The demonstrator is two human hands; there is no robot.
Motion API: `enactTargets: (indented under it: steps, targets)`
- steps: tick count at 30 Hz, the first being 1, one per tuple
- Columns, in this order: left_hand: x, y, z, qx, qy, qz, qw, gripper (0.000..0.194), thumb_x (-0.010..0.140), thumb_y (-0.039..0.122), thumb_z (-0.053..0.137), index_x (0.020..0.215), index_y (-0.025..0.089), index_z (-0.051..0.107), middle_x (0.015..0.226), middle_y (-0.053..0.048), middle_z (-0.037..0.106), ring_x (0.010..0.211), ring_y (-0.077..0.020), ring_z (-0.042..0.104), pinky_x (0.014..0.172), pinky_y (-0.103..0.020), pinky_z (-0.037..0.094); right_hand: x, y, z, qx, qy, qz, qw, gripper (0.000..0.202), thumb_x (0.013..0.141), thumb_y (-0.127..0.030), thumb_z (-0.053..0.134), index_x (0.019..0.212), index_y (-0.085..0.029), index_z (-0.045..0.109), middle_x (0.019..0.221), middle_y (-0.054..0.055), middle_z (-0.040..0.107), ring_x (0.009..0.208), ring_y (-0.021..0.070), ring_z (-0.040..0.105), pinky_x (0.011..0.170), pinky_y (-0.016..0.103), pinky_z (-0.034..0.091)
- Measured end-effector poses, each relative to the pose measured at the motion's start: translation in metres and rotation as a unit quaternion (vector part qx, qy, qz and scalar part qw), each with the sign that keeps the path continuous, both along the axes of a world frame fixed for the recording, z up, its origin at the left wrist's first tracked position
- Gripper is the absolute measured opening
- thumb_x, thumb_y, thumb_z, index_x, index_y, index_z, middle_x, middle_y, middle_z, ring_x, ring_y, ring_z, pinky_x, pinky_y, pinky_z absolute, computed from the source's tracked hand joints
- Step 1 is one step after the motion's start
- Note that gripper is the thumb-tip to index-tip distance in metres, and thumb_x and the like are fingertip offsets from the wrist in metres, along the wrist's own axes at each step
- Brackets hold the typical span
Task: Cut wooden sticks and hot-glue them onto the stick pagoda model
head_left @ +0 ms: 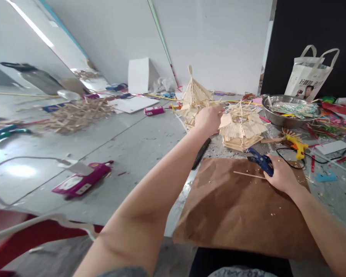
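My right hand (281,173) is closed around blue-handled cutters (261,161), held low over brown paper (233,215). A thin wooden stick (248,174) lies by its fingertips, with small offcuts scattered about. My left hand (209,120) is stretched forward between two pavilion models built of thin sticks. Its fingers are curled together, and whatever they hold, if anything, is hidden. Behind it stands the model with a pointed roof (194,92), partly covered by the hand. Just to its right is the model with an open top (242,129).
A metal bowl (291,119) of wrapped sticks stands at right, near a yellow glue gun (297,146) and its black cord. Loose sticks (80,113) are piled at left. A purple power strip (82,179) with a plugged-in adapter lies closer. A white bag (308,79) stands behind.
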State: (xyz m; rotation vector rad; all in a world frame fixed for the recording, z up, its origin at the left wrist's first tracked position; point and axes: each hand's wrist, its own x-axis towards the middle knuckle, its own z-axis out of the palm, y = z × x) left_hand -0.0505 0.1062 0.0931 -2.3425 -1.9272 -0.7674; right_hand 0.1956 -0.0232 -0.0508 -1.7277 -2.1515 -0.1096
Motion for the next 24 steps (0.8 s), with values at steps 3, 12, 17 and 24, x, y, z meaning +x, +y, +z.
enactTargets:
  steps: [3,12,17,24]
  targets:
    - [0.000,0.007,0.007,-0.011,0.027,0.001,1.000,0.035,0.084,0.022,0.043,0.111,0.024,0.065,0.107,-0.010,0.068,0.100,-0.0269,0.061,0.082,-0.037,0.046,0.002,0.001,-0.006,0.004,-0.016,0.010,1.000,0.056,0.075,-0.030,0.052,0.124,-0.006,0.046,0.113,0.018,0.060,0.105,0.0298,0.055,0.093,0.041,0.042]
    - [0.000,0.014,0.010,-0.041,0.065,-0.010,0.997,0.037,0.087,0.026,0.039,0.117,0.027,0.061,0.112,-0.009,0.067,0.101,-0.0247,0.062,0.080,-0.035,0.046,0.001,0.000,-0.016,0.042,-0.047,0.027,0.998,0.052,0.073,-0.027,0.056,0.121,-0.006,0.050,0.112,0.018,0.060,0.101,0.0291,0.055,0.089,0.042,0.044]
    - [-0.001,0.016,0.009,-0.045,0.072,-0.013,0.996,0.038,0.087,0.026,0.039,0.119,0.026,0.060,0.112,-0.009,0.066,0.101,-0.0250,0.061,0.082,-0.037,0.046,0.001,0.000,-0.015,0.037,-0.049,0.029,0.998,0.052,0.073,-0.027,0.055,0.121,-0.006,0.050,0.112,0.017,0.060,0.100,0.0282,0.055,0.090,0.041,0.043]
    - [0.001,0.019,0.005,-0.043,0.066,-0.009,0.997,0.037,0.086,0.026,0.040,0.116,0.025,0.062,0.110,-0.009,0.067,0.100,-0.0249,0.062,0.080,-0.036,0.047,0.001,0.000,-0.015,0.025,-0.044,0.024,0.998,0.056,0.073,-0.028,0.056,0.124,-0.008,0.047,0.111,0.017,0.060,0.101,0.0291,0.054,0.089,0.042,0.043]
